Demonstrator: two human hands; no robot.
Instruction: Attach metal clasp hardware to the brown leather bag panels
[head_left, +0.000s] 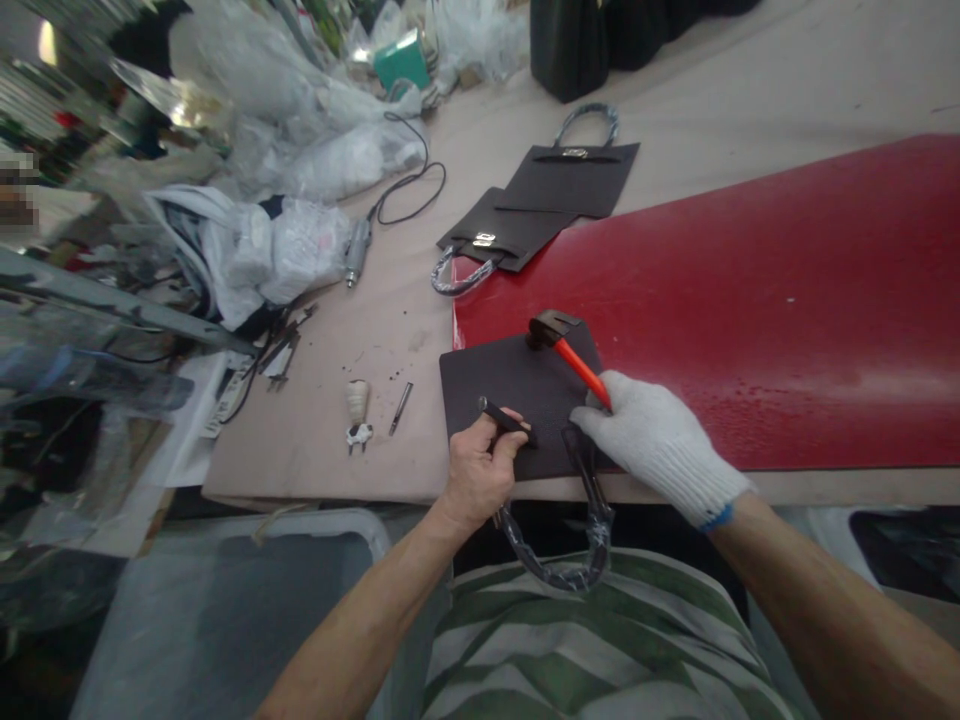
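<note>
Between the bare fingers of my left hand is a dark rod-shaped punch, tilted over a dark brown leather bag panel. My right hand, in a white knitted glove, grips a hammer by its orange handle. The hammer's metal head is above the panel's far right part. A bag handle wrapped in clear plastic hangs from the panel over the table's front edge, toward my striped clothing. The punch's lower tip is near the panel's surface; whether it touches I cannot tell.
Two similar panels with wrapped handles and metal fittings, one nearer and one farther, lie beyond. A red sheet covers the right side. Left are a wrapped-handle pronged tool, a thin metal rod and a corded tool.
</note>
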